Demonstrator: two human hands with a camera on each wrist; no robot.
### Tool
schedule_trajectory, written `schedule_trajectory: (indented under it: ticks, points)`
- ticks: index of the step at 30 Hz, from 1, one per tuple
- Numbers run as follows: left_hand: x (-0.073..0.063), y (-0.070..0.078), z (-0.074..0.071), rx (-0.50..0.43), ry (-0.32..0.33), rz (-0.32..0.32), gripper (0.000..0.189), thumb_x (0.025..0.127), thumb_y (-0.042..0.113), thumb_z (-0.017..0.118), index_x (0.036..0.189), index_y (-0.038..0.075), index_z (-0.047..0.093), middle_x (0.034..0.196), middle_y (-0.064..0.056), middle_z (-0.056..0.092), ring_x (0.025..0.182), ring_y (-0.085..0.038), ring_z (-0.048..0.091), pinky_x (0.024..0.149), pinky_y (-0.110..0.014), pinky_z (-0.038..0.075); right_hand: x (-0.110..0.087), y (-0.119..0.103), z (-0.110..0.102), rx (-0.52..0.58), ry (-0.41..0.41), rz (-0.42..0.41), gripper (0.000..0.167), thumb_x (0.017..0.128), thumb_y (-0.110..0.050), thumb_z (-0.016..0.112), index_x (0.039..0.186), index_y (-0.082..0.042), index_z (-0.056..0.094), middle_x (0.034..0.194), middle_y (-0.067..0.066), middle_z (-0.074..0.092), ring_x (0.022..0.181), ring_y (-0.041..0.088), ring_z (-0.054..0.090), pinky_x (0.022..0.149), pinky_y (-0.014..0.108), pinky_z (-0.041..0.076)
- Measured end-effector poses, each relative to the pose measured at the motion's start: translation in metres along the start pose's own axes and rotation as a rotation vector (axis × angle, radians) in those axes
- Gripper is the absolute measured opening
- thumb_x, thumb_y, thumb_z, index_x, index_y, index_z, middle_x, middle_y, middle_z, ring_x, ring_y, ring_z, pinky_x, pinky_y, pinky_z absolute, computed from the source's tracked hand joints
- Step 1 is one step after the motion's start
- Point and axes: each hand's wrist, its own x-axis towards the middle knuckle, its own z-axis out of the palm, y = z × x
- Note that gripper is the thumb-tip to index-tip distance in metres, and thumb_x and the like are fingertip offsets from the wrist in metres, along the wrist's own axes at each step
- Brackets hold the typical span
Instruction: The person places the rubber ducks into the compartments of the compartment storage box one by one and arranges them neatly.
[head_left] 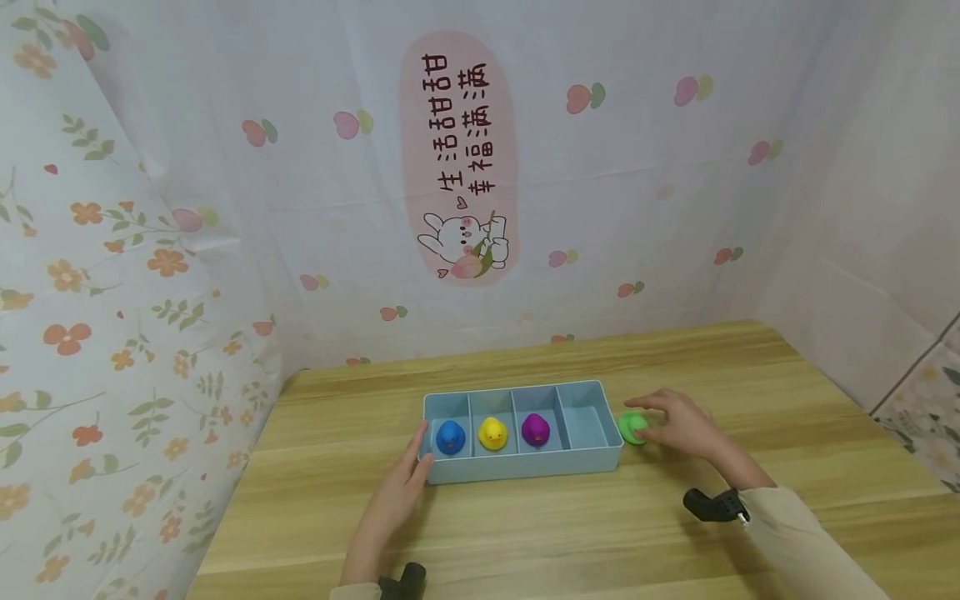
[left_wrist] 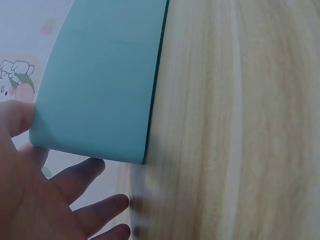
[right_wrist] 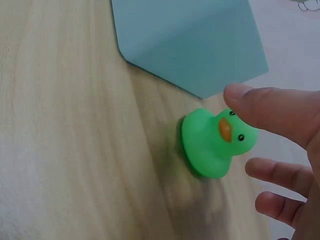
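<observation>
A long light blue box [head_left: 517, 468] with divided compartments stands on the table. From left to right it holds a blue rubber duck [head_left: 450, 437], a yellow rubber duck [head_left: 492, 433] and a purple rubber duck [head_left: 536, 430]; the rightmost compartment holds nothing. My left hand [head_left: 397, 492] touches the box's left end, thumb at the rim and other fingers spread in the left wrist view. Just right of the box, a green rubber duck [right_wrist: 212, 142] sits on the table. My right hand [head_left: 686, 427] reaches over it, thumb and fingers spread around its head without visibly gripping.
The wooden table [head_left: 540, 533] reaches back to a white printed cloth [head_left: 645, 208]. Another flowered cloth [head_left: 135, 350] hangs along the left side. Each wrist bears a black mount, such as the right wrist mount [head_left: 712, 505].
</observation>
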Motion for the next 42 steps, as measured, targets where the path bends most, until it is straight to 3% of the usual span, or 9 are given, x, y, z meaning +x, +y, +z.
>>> schedule_trajectory:
  ticks: [5,11,21,33,36,40,42]
  points:
    - [0.001,-0.002,0.001,-0.005,0.002,-0.001,0.053,0.103,0.033,0.039,0.153,0.025,0.022,0.154,-0.014,0.031,0.135,-0.043,0.036,0.109,-0.061,0.029,-0.002,0.006,0.006,0.053,-0.011,-0.019,0.050,0.074,-0.017,0.081,0.119,-0.004,0.066,0.115,0.022,0.064,0.106,0.042,0.058,0.084,0.060,0.047]
    - [0.000,-0.002,0.001,-0.011,0.002,0.000,0.053,0.104,0.034,0.038,0.153,0.026,0.022,0.154,-0.014,0.032,0.134,-0.043,0.038,0.108,-0.061,0.030,-0.002,0.011,0.013,0.116,-0.014,-0.009,0.047,0.073,-0.013,0.082,0.116,-0.002,0.066,0.112,0.018,0.066,0.104,0.038,0.059,0.086,0.058,0.047]
    - [0.000,0.000,0.000,-0.028,0.001,-0.010,0.053,0.103,0.035,0.039,0.153,0.027,0.022,0.154,-0.013,0.030,0.137,-0.041,0.034,0.111,-0.059,0.027,-0.004,0.017,0.021,0.147,0.000,0.019,0.042,0.075,-0.013,0.080,0.114,-0.004,0.067,0.115,0.019,0.064,0.108,0.041,0.057,0.089,0.061,0.044]
    - [0.001,-0.001,0.000,-0.022,-0.002,-0.016,0.053,0.103,0.034,0.039,0.153,0.027,0.022,0.153,-0.015,0.031,0.137,-0.042,0.034,0.110,-0.061,0.028,-0.004,0.011,0.014,0.150,0.030,0.023,0.036,0.077,-0.011,0.078,0.111,-0.003,0.068,0.113,0.021,0.065,0.108,0.042,0.056,0.087,0.059,0.046]
    - [0.001,-0.001,0.000,-0.025,-0.002,-0.011,0.053,0.103,0.034,0.039,0.153,0.026,0.022,0.154,-0.015,0.031,0.137,-0.042,0.034,0.110,-0.060,0.028,-0.002,0.009,0.010,0.152,0.029,0.020,0.037,0.077,-0.011,0.078,0.111,-0.004,0.068,0.113,0.020,0.065,0.100,0.036,0.058,0.079,0.049,0.050]
    - [0.002,-0.002,0.000,-0.017,0.008,0.003,0.053,0.103,0.034,0.039,0.153,0.025,0.023,0.153,-0.015,0.032,0.136,-0.042,0.036,0.110,-0.059,0.029,0.000,0.007,0.006,0.147,0.040,0.005,0.037,0.077,-0.012,0.078,0.112,-0.005,0.068,0.111,0.018,0.065,0.091,0.026,0.056,0.070,0.034,0.047]
    - [0.002,-0.002,0.000,-0.009,0.015,0.009,0.053,0.103,0.033,0.039,0.153,0.024,0.023,0.153,-0.015,0.033,0.135,-0.042,0.037,0.110,-0.059,0.029,0.000,0.006,0.004,0.130,0.061,-0.016,0.036,0.077,-0.012,0.078,0.111,-0.005,0.069,0.110,0.017,0.066,0.091,0.026,0.057,0.069,0.034,0.047]
